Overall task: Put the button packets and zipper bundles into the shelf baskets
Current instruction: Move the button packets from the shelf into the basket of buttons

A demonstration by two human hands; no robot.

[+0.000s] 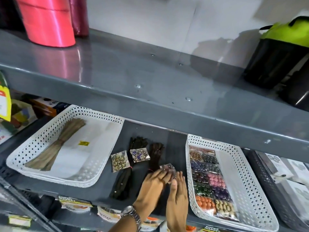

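Observation:
On the grey shelf between two white baskets lie a gold button packet [119,162], a purple button packet [139,155], a black zipper bundle [127,171] and a brown zipper bundle [155,155]. Both hands meet on a clear packet of dark red buttons [167,169] near the shelf's front. My left hand [151,186] wears a metal watch and its fingers touch the packet from the left. My right hand [177,196] grips it from below. The left basket [25,158] holds a tan zipper bundle [55,146]. The right basket [250,190] holds several button packets [209,180] in two rows.
A grey upper shelf [150,91] overhangs the baskets, carrying pink ribbon rolls [48,22] and a black and green bag [280,52]. A dark basket [267,186] with white packets stands at the far right. Boxes [16,118] crowd the left, and labelled goods sit on the shelf below.

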